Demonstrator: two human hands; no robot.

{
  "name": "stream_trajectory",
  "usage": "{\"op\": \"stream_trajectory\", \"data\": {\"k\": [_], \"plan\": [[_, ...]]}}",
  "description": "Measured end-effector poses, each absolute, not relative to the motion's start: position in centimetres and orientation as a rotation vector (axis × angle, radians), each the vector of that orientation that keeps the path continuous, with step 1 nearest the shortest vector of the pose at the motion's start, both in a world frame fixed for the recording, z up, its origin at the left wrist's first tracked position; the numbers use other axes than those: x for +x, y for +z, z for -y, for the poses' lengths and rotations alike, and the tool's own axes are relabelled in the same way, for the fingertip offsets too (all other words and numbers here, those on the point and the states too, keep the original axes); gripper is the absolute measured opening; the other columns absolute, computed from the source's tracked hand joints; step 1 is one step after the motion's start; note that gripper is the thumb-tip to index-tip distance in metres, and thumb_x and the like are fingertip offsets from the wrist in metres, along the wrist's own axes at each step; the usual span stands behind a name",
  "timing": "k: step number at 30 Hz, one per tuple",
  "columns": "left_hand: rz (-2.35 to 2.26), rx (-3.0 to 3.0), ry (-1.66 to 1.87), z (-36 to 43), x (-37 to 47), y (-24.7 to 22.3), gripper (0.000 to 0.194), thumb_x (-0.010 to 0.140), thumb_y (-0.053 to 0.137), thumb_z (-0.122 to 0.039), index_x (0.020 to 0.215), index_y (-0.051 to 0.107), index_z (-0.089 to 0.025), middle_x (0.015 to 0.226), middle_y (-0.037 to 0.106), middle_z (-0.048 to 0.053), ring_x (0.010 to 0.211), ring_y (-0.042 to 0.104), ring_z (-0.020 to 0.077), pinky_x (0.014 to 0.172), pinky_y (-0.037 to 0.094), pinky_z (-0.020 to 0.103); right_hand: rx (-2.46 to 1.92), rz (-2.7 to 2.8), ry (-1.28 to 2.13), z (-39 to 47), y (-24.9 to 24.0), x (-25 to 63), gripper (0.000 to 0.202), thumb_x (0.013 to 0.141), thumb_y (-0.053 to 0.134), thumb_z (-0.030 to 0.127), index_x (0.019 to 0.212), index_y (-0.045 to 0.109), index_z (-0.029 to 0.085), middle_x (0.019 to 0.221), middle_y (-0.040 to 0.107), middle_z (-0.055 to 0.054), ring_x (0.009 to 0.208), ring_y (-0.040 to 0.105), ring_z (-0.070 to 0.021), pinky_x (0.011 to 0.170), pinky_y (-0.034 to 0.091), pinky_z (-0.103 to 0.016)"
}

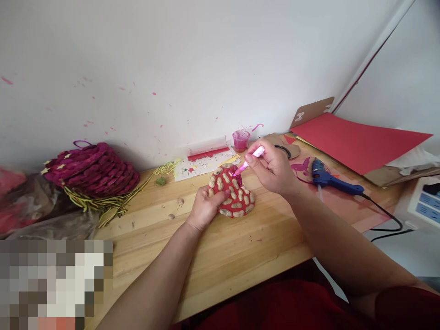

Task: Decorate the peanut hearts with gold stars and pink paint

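Note:
A red round piece [237, 197] covered with peanuts is held over the wooden table. My left hand [205, 206] grips its left edge, thumb on top. My right hand [271, 168] is closed on a white brush [254, 157] whose pink-stained end touches the upper part of the piece. Some peanuts there are coloured magenta; the others are plain tan. Behind the hands, near the wall, stands a clear cup [241, 140] of magenta paint.
A magenta peanut bundle [99, 169] with yellow-green strings lies left. A blue glue gun [338, 182] with a black cord and red card [364, 140] are right. A sheet with stars [195, 167] lies by the wall, near a wooden table's [151, 256] back edge.

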State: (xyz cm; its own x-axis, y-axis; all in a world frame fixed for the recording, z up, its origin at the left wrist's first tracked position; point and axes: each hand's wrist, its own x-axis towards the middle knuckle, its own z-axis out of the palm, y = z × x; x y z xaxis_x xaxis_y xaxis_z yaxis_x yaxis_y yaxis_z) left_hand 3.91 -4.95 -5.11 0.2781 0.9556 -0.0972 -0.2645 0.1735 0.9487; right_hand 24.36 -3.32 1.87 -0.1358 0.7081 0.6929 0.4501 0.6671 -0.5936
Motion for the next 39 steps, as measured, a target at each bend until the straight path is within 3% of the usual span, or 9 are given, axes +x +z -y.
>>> {"op": "stream_trajectory", "data": {"k": [23,39], "plan": [[-0.885,1.018,1.036,4.8,3.9,-5.3,0.032,0.065,0.091,-0.038,0.079,0.076,-0.014,0.073,0.079,0.006,0.061,0.074,0.0221,0.063,0.061,0.032,-0.907,1.786,0.202,2.9,1.6,24.5,0.011,0.100,0.059,0.032,0.091,0.056,0.026,0.077,0.063,-0.002,0.077,0.059,-0.0218,0.075,0.045,-0.041],[-0.961,1.083,0.963,5.0,4.2,-4.0,0.032,0.060,0.091,-0.038,0.072,0.076,-0.014,0.067,0.076,0.005,0.059,0.070,0.0192,0.060,0.055,0.028,-0.834,2.037,-0.117,3.7,2.0,23.5,0.008,0.095,0.062,0.019,0.092,0.056,0.024,0.083,0.067,-0.003,0.085,0.059,-0.0228,0.080,0.044,-0.037]]}}
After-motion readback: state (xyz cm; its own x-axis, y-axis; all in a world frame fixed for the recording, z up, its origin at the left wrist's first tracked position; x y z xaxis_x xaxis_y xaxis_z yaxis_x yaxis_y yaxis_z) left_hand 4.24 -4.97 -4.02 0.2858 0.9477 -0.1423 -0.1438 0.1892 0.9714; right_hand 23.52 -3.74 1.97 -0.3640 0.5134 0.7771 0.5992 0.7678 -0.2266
